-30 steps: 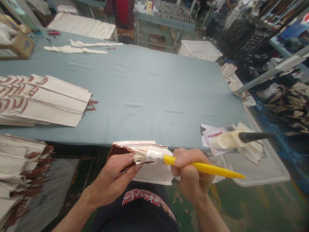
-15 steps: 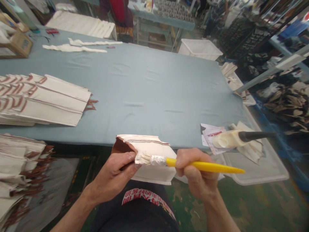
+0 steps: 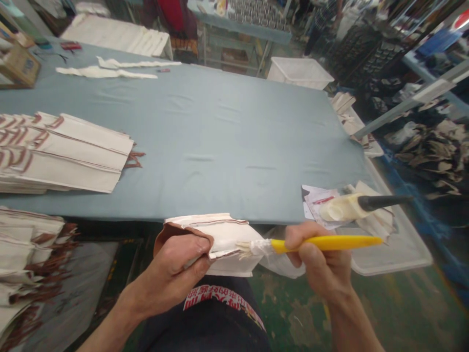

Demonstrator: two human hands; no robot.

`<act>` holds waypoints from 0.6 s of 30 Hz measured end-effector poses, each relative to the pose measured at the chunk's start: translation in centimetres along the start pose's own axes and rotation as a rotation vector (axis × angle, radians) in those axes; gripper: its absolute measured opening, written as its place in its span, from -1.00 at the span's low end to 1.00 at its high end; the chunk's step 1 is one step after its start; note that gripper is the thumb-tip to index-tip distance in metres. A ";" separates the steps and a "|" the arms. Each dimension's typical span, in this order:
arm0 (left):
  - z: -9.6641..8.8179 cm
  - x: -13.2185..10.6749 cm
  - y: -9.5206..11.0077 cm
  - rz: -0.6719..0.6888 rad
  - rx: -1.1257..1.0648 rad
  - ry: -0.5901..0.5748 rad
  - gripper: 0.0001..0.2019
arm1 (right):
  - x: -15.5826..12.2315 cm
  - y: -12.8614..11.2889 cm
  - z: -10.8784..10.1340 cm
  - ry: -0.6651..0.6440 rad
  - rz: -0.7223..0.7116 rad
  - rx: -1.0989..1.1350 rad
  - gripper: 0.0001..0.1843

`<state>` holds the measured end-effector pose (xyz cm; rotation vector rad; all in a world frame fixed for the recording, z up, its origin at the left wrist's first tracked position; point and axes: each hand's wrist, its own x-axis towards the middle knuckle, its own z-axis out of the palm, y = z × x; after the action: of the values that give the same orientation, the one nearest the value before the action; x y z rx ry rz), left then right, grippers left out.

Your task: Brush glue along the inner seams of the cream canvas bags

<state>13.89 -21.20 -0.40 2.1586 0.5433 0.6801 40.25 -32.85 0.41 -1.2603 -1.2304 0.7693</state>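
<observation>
My left hand [image 3: 183,264] pinches the open brown-lined end of a cream fabric piece [image 3: 227,232] with dark seam lines, held at the table's front edge above my lap. In my right hand [image 3: 318,254] is a brush [image 3: 344,242] with a yellow handle, gripped between thumb and fingers. Its pale bristles lie on the lower seam of the piece, and its ferrule is coated white. To the right of that hand, a cream-coloured container [image 3: 340,208] with a black handle sticking out rests on papers.
Cream pieces with brown edges [image 3: 84,151] lie stacked on the blue-covered table [image 3: 227,146] at left. More pieces [image 3: 25,244] hang below them. A white tray [image 3: 395,259] stands at right, a white bin [image 3: 298,73] behind. A metal post [image 3: 403,110] slants across the right side.
The brush has slid rightward along the seam, away from my left hand. My left hand and the cream piece have shifted slightly, its open end tilting wider.
</observation>
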 end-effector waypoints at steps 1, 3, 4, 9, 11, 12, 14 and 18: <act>0.0 0.0 0.0 0.000 0.003 -0.012 -0.72 | 0.3 -0.1 0.1 -0.017 0.018 0.013 -0.68; 0.1 0.1 0.0 -0.013 0.002 -0.045 -0.74 | 1.3 -0.4 0.4 -0.072 0.044 0.028 -0.66; 0.2 0.1 0.0 -0.016 0.000 -0.063 -0.76 | 1.9 -0.7 0.6 -0.108 0.055 0.032 -0.65; 0.4 0.3 0.0 0.007 -0.002 -0.119 -0.76 | 5.3 -2.0 1.9 -0.266 0.083 0.069 -0.51; 0.4 0.4 0.2 -0.003 0.000 -0.133 -0.75 | 6.2 -2.1 2.5 -0.285 0.086 0.117 -0.49; 0.3 0.4 0.3 -0.009 0.001 -0.130 -0.75 | 6.5 -2.0 2.9 -0.283 0.087 0.154 -0.50; 0.2 0.4 0.5 -0.019 0.007 -0.105 -0.76 | 7.0 -1.8 3.6 -0.263 0.095 0.256 -0.52; -0.1 0.4 0.7 -0.020 0.011 -0.061 -0.77 | 7.4 -1.8 5.0 -0.217 0.104 0.446 -0.54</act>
<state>14.25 -21.31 0.35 2.1737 0.5372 0.5995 36.85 -24.91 3.31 -0.8945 -1.0885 1.2074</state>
